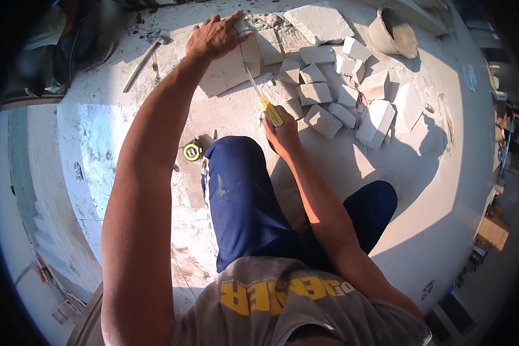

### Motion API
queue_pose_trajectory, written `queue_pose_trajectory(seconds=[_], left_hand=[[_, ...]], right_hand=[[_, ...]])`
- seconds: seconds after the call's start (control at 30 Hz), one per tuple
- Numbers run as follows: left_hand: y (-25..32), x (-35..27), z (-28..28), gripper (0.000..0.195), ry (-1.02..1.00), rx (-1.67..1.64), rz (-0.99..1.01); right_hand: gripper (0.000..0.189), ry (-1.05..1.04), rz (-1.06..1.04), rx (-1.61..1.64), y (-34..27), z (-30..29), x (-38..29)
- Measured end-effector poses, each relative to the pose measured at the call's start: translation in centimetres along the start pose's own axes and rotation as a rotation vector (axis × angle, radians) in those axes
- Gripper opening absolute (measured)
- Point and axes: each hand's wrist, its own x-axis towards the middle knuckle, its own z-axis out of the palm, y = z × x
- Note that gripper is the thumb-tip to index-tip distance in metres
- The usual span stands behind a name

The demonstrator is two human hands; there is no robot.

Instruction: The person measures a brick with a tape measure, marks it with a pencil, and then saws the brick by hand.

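Observation:
My right hand (283, 129) grips the yellow handle of a handsaw (270, 111). Its narrow blade reaches up to a dark cut line in a pale, flat masonry block (225, 71) on the floor. My left hand (218, 35) presses down on the block's far edge, its fingers spread, thumb close to the line. Several cut block pieces (315, 93) lie to the right of the saw. Close to my knee sits a yellow-and-black tape measure (192, 151). The blade's tip is hard to make out against the block.
A mortar-crusted bucket (392, 34) lies tilted at the upper right, beside a large broken slab (320, 22). A long-handled tool (142, 65) rests on the floor at the upper left. Further right stands a cardboard box (493, 232) among other items.

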Motion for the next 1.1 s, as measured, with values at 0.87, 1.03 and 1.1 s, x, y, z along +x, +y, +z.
queue_pose_trajectory(seconds=[0.87,1.03,1.1], left_hand=[[-0.9,3.1,-0.2,0.078,0.099,-0.018,0.157],[-3.1,3.4,1.1,0.083,-0.004,0.003,0.082],[-3.4,3.1,-0.2,0.082,-0.01,0.02,0.054]], right_hand=[[0.021,0.059,-0.083,0.027,3.0,1.6,2.6],[0.025,0.173,-0.235,-0.154,4.1,-1.3,-7.8],[0.028,0.217,-0.288,-0.174,4.4,-2.7,-11.5]])
